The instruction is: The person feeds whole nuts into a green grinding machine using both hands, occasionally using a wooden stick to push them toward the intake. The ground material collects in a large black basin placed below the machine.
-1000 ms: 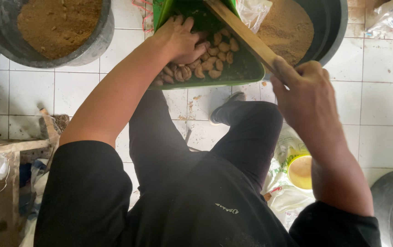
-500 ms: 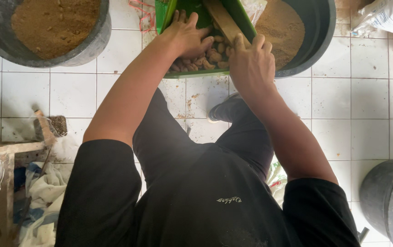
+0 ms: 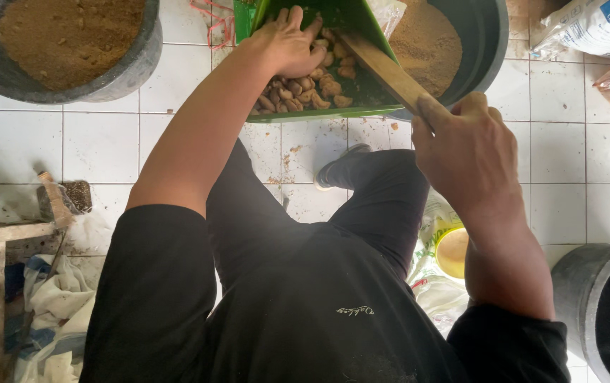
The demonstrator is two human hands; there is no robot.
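White tiled floor [image 3: 99,142], stained near your shoe. Three dark tubs in view: two hold brown powder [image 3: 70,35], one sits at lower right. One green tray [image 3: 333,112] rests against the top-right tub [image 3: 486,42], loaded with pale nuts [image 3: 305,92]. Your left hand [image 3: 290,44] lies flat on the nuts, grip open. Your right hand [image 3: 468,152] is closed around one wooden stick [image 3: 386,71] reaching into the tray.
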